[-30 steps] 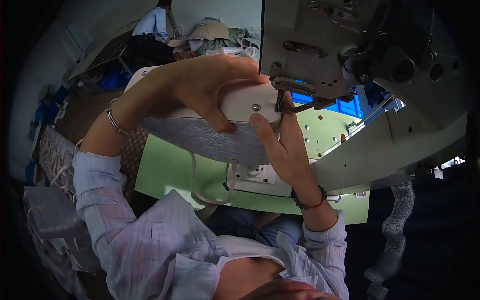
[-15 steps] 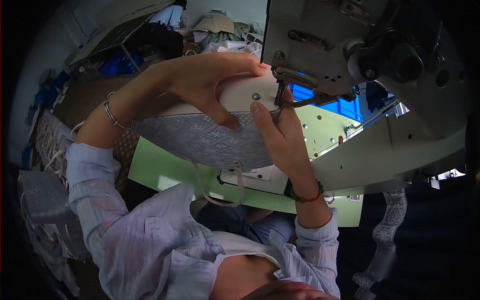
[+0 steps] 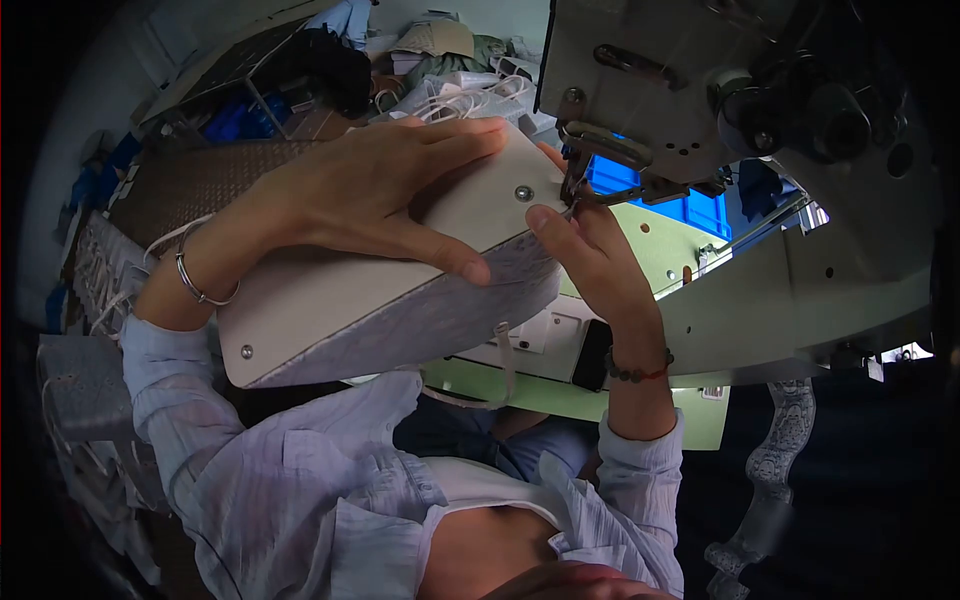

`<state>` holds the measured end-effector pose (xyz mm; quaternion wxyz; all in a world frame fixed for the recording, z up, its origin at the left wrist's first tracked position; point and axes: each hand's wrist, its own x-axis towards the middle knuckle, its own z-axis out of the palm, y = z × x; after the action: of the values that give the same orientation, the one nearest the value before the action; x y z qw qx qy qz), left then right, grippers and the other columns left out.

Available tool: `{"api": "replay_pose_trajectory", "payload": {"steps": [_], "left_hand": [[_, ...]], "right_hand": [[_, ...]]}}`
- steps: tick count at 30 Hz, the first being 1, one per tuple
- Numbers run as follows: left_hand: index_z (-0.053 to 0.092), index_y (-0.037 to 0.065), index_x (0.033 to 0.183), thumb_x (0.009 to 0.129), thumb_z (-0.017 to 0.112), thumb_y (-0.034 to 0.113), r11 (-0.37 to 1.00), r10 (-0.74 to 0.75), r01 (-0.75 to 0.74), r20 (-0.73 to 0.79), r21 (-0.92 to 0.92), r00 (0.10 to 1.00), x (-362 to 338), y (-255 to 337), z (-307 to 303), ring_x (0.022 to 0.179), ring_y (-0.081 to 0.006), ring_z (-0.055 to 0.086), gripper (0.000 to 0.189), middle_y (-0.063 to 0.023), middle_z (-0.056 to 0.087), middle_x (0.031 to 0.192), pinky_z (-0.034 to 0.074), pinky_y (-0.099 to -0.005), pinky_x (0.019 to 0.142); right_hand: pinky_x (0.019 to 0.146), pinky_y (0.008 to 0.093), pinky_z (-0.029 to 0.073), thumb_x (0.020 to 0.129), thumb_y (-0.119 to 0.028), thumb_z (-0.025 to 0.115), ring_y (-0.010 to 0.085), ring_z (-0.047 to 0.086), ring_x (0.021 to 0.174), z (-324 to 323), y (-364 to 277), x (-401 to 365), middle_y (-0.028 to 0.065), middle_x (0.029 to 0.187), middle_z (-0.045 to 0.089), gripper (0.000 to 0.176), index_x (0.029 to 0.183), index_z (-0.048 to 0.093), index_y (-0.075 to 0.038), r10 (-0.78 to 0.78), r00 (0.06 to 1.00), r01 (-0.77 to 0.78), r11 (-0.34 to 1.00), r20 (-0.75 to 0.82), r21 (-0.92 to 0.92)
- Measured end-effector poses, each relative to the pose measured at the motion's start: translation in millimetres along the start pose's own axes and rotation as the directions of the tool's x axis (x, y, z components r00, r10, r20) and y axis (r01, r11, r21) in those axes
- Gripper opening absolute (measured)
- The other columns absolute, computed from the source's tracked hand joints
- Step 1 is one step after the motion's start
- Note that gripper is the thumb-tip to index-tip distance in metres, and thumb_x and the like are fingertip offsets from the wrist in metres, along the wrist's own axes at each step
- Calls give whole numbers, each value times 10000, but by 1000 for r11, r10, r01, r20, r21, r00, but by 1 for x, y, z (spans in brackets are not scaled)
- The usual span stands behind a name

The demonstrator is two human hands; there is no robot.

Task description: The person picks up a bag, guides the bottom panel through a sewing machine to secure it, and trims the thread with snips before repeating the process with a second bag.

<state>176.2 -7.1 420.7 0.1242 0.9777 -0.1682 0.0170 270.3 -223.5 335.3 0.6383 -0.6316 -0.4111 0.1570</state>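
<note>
A handbag (image 3: 330, 310) with a white base, metal stud feet and grey patterned sides is tilted under the sewing machine head (image 3: 640, 100). My left hand (image 3: 380, 195) stretches across the white base, thumb near the close edge and fingers at the far edge, gripping the bag. At the bag's right corner, beside the presser foot (image 3: 572, 190), my right hand (image 3: 590, 255) pinches the edge, its thumb on top and its other fingers partly hidden. A pale strap (image 3: 507, 365) hangs below the bag.
The machine's arm (image 3: 780, 290) spans the right side over a green table (image 3: 690, 425). A blue crate (image 3: 700, 210) stands behind it. Piled bags and straps (image 3: 470, 100) lie at the back, with another person's light sleeve (image 3: 345, 20) beyond. Patterned trim (image 3: 780, 430) hangs at the right.
The handbag has turned, its left end swinging down and toward me, so more of the white base shows. My left hand has moved left with it; my right hand stays near the corner.
</note>
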Motion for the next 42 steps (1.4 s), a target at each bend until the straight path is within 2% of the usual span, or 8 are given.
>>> {"api": "replay_pose_trajectory", "payload": {"steps": [10, 19, 22, 26, 27, 32, 35, 42], "left_hand": [[412, -22, 1432, 643, 688, 778, 987, -91, 100, -73, 128, 993, -31, 16, 9, 1295, -381, 484, 1156, -214, 452, 1445, 414, -449, 1068], [448, -22, 1405, 651, 780, 655, 977, -210, 212, -223, -15, 952, -54, 44, 23, 1264, -390, 511, 1066, -201, 443, 1436, 427, -441, 1048], [462, -17, 1397, 666, 789, 636, 946, -184, 69, -349, -317, 919, -78, 39, 38, 1240, -353, 542, 1033, -192, 416, 1461, 454, -409, 1016], [408, 30, 1456, 799, 705, 590, 633, -130, -422, -626, -649, 769, -115, 59, 103, 1241, -304, 550, 913, -175, 311, 1541, 461, -398, 1016], [372, 45, 1473, 805, 681, 602, 503, -288, -419, -603, -756, 744, -124, 70, 119, 1277, -309, 500, 923, -173, 288, 1552, 430, -416, 1039], [192, 123, 1555, 832, 561, 661, -303, -825, -508, -45, -807, 564, -152, 122, 184, 1457, -337, 248, 974, -163, 177, 1606, 278, -507, 1156], [188, 124, 1559, 844, 513, 425, -377, -680, -513, -146, -771, 719, -173, 105, 195, 1450, -304, 274, 841, -114, 214, 1603, 288, -487, 1159], [227, 85, 1548, 530, 544, 252, -354, -716, -533, -144, -768, 683, -161, 108, 167, 1427, -317, 321, 1080, -153, 295, 1565, 277, -463, 1172]], "right_hand": [[1017, 335, 390, 928, -298, 615, 214, 515, 1147, 16, -7, -15, 155, 1266, 536, 621, 1398, 400, 46, 78, 997, -76, 986, -8, 146], [1156, 388, 212, 907, -222, 494, 298, 276, 1408, 67, 8, -51, 227, 1518, 251, 776, 1531, 112, 36, -293, 917, 272, 956, -269, -114], [1180, 385, 145, 917, -276, 424, 309, 175, 1460, 77, 5, -52, 206, 1581, 147, 776, 1542, 76, 26, -71, 940, 175, 940, -334, 294], [1180, 379, 153, 925, -286, 403, 300, 180, 1463, 77, -7, -52, 195, 1589, 149, 765, 1547, 76, 16, -20, 919, 152, 940, -394, 306], [1180, 377, 155, 927, -289, 398, 298, 182, 1463, 79, -9, -50, 192, 1592, 149, 762, 1548, 76, 13, -16, 914, 146, 945, -406, 291], [1181, 369, 165, 937, -302, 372, 286, 189, 1466, 82, -14, -49, 178, 1602, 151, 749, 1555, 76, 0, 6, 903, 111, 963, -430, 246], [1181, 365, 171, 943, -310, 356, 279, 193, 1468, 84, -16, -49, 169, 1609, 153, 741, 1559, 75, -7, 19, 903, 86, 971, -429, 224], [1176, 364, 187, 951, -313, 354, 280, 204, 1464, 83, -17, -49, 165, 1608, 156, 737, 1562, 66, -17, 28, 912, 86, 963, -409, 257]]}}
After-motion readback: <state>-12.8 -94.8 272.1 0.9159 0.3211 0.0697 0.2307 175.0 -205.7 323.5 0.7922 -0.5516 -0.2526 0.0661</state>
